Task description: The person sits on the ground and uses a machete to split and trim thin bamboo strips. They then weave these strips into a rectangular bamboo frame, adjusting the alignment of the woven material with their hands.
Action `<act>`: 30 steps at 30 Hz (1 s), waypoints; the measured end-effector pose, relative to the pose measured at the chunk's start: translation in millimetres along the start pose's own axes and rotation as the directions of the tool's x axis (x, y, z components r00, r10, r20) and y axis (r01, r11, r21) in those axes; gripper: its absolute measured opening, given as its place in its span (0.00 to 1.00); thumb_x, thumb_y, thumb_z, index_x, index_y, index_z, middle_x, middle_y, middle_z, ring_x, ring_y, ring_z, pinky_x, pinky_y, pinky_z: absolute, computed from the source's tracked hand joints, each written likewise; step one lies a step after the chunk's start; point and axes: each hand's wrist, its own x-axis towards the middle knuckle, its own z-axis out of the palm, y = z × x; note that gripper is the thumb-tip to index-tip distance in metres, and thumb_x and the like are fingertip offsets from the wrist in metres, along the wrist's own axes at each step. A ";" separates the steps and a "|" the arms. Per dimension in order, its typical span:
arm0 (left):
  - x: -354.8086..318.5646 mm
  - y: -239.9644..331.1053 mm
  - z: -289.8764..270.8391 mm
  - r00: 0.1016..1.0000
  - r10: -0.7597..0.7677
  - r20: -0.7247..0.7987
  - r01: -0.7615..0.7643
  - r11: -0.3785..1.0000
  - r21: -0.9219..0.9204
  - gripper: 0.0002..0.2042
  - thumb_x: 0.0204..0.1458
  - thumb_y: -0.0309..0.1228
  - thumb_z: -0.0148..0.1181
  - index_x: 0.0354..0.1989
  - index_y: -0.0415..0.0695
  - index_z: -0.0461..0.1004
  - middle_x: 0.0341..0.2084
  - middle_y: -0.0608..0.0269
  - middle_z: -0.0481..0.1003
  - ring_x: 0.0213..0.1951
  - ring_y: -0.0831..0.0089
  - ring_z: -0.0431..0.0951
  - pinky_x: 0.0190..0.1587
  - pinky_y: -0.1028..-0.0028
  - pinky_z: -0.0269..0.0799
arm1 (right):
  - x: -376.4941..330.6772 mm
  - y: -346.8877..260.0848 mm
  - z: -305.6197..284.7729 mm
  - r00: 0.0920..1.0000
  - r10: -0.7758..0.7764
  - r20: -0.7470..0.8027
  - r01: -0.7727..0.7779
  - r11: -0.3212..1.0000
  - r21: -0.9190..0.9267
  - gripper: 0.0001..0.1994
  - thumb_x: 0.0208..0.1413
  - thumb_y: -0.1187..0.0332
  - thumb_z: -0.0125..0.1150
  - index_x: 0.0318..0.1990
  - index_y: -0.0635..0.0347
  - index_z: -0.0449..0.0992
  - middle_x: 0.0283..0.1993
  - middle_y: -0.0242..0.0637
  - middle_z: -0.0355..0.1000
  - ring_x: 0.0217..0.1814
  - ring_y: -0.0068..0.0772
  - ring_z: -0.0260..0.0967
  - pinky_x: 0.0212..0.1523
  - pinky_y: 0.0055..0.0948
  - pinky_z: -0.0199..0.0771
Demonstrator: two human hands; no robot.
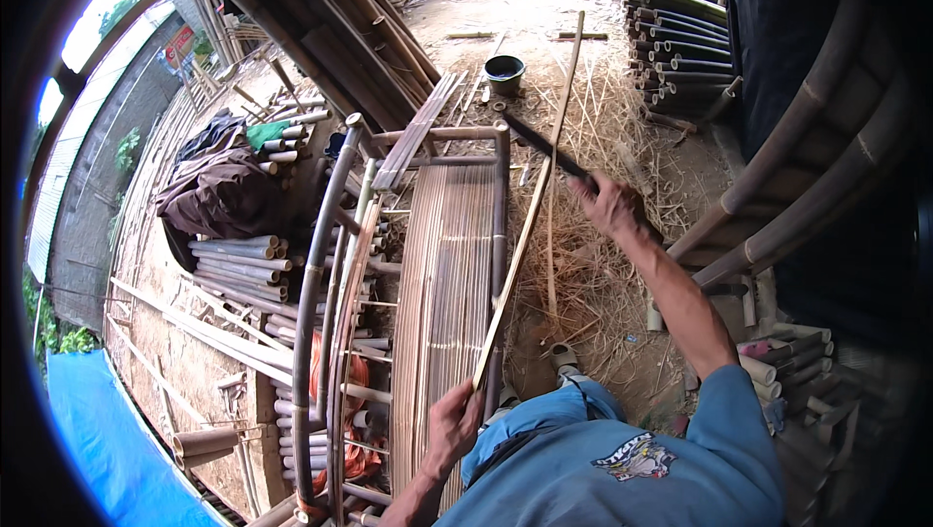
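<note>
My left hand (455, 422) is closed round the near end of a long pale bamboo strip (515, 279), which slants up and away to the right. In my right hand (612, 204) is the handle of a long dark-bladed knife (542, 146). Its blade points away to the left and crosses the strip in the picture; whether it touches the strip I cannot tell. Beneath my left forearm lies a bamboo bench (498, 221) with a seat of thin brown slats (442, 274). A bundle of loose slats (416, 143) rests across its far end.
A black bucket (504, 80) stands ahead on ground strewn with bamboo shavings (603, 264). Cut poles (685, 55) are stacked at the far right. To the left, brown cloth (219, 192) covers more poles. Large curved bamboo poles (777, 172) rise close to my right arm.
</note>
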 end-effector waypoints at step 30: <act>-109.0 -69.2 5.0 0.995 0.060 -0.081 -0.006 0.838 0.545 0.09 0.55 0.31 0.49 0.28 0.38 0.69 0.15 0.49 0.66 0.20 0.49 0.69 0.22 0.59 0.63 | 224.2 230.4 -199.3 0.938 0.074 -0.339 -0.123 0.984 -0.126 0.36 0.56 0.35 0.44 0.32 0.66 0.77 0.30 0.58 0.73 0.37 0.58 0.74 0.35 0.46 0.69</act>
